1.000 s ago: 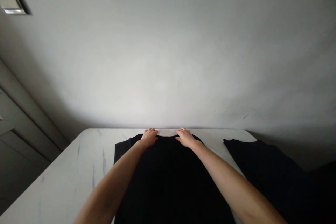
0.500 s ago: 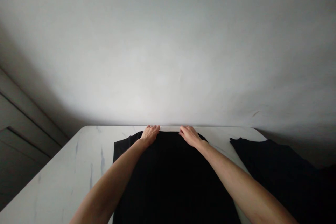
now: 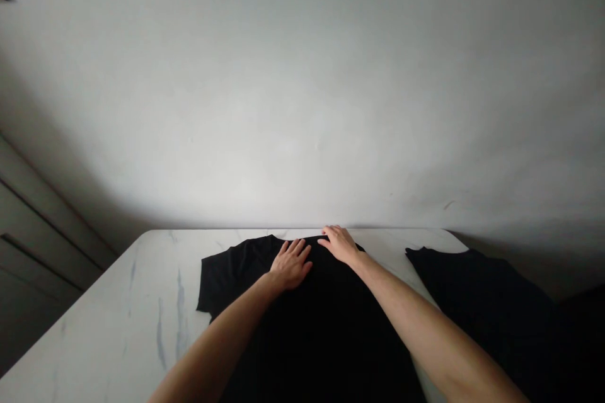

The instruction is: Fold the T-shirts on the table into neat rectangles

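Note:
A black T-shirt lies spread on the white marbled table, its neckline and shoulders toward the wall and a short sleeve out to the left. My left hand rests flat on the cloth just below the neckline, fingers spread. At the top edge, right of the neckline's middle, my right hand has its thumb on the near side of the edge and its curled fingers over the far side. The shirt's right sleeve is mostly hidden by my right forearm.
Another dark garment lies at the table's right side. The table has its back edge against a pale wall. Grey panelled furniture stands at the left.
My left hand has left the top edge and moved right and nearer, flattening on the shirt. The left sleeve and shoulder now show more. My right hand stays at the top edge.

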Demonstrator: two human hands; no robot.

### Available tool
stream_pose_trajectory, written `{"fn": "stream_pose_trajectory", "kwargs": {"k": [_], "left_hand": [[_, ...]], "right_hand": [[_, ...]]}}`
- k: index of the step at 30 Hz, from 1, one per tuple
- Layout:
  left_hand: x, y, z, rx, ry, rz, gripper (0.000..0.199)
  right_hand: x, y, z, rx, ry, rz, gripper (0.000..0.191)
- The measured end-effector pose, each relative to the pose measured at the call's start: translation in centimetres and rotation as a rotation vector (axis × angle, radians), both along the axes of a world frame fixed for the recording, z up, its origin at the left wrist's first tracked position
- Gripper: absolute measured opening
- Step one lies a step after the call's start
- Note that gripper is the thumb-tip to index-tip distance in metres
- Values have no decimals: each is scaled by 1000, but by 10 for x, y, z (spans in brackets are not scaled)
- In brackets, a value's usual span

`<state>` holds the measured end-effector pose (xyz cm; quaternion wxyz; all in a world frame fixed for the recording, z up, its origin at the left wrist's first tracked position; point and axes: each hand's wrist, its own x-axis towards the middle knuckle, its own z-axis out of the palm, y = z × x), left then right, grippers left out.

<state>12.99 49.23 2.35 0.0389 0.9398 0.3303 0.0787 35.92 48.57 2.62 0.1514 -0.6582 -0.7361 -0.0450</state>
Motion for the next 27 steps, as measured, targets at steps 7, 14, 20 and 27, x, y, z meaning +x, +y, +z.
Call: {"fn": "stream_pose_trajectory", "kwargs": {"k": [7, 14, 20, 27], "left_hand": [[28, -8, 5, 2, -24, 11, 50], [73, -16, -2, -71, -22, -42, 48], [73, -13, -8, -83, 4, -44, 58], [76, -14, -4, -107, 38, -33, 67]], "right_hand": [[74, -46, 29, -98, 29, -222, 19], [81, -62, 27, -222, 100, -309, 31], [65, -43, 13, -194, 134, -380, 15], [76, -53, 8, -148, 120, -424, 14]]}}
